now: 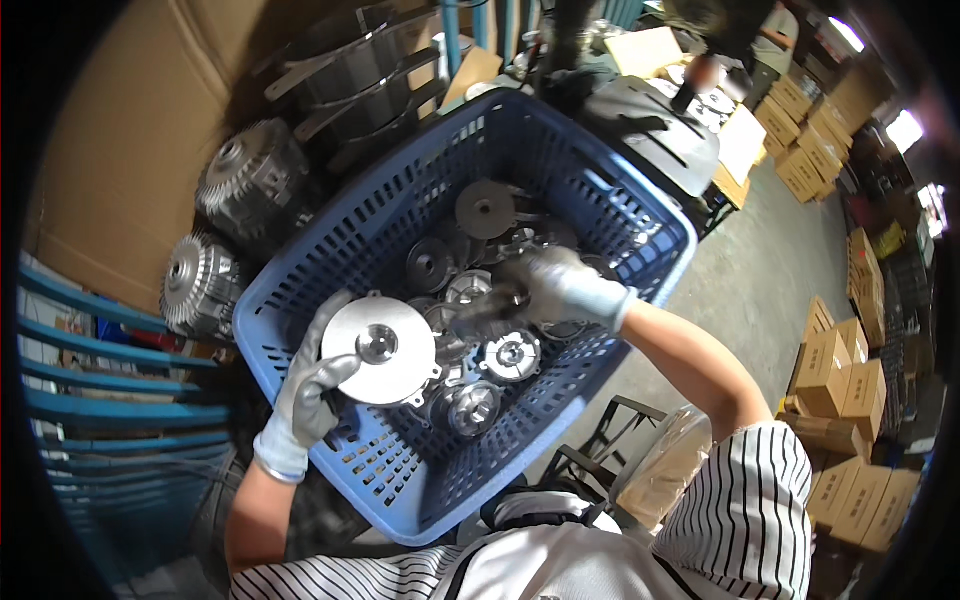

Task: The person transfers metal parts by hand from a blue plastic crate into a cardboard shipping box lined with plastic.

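My left hand point(312, 395), in a grey glove, grips a round silver metal end cover point(400, 345) by its left edge. The thumb lies over its face near the central bore, and small lugs stick out along the rim. My right hand point(560, 285), gloved too and smeared by motion, is curled round a dark object point(488, 312) whose kind is too blurred to tell. Both hands are over a blue plastic basket point(455, 500). Inside it lie several metal covers, among them a flat disc point(486, 209), a ribbed cover point(511, 354) and a smaller one point(473, 408).
Finned metal motor housings point(200, 285) stand left of the basket, by blue slats point(120, 410) and a large cardboard sheet point(130, 130). A dark stool frame point(610, 440) is at the lower right. Cartons point(845, 375) are stacked along the right; a person point(775, 45) stands far off.
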### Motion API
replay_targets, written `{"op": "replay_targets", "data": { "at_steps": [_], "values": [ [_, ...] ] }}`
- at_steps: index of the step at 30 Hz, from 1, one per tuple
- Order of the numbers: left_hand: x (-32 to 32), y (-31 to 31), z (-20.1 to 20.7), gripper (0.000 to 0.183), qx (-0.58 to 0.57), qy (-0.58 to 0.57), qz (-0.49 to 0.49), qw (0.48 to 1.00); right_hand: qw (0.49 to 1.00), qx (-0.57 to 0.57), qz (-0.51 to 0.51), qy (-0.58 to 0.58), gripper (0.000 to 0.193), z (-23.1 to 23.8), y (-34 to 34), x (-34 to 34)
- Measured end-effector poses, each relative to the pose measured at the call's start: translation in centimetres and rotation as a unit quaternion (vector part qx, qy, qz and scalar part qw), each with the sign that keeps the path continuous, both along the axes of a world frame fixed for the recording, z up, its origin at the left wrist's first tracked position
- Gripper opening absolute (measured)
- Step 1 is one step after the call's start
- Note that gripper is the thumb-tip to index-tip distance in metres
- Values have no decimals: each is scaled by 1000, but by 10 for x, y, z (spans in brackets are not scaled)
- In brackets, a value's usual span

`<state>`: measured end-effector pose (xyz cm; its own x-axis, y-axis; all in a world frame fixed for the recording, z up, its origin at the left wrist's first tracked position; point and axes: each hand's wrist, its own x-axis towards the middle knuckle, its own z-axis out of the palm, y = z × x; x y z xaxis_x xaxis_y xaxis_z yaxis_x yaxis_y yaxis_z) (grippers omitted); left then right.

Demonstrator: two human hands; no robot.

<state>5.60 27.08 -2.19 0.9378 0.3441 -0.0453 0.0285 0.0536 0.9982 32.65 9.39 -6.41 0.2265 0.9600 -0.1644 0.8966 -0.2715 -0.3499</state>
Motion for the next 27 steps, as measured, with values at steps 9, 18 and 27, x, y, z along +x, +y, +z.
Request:
{"op": "replay_targets", "data": {
  "at_steps": [9,18,27],
  "values": [
    [49,-149,39,71,-342,12,-135,930,847,510,-129,-74,45,105,-222,-37],
    [126,-387,-47,60,-469,78,-393,787,862,294,-201,-360,52,76,-458,-140],
    [105,-548,-112,51,-456,156,-459,746,911,239,-317,-110,55,41,-598,-211]
  ]
}}
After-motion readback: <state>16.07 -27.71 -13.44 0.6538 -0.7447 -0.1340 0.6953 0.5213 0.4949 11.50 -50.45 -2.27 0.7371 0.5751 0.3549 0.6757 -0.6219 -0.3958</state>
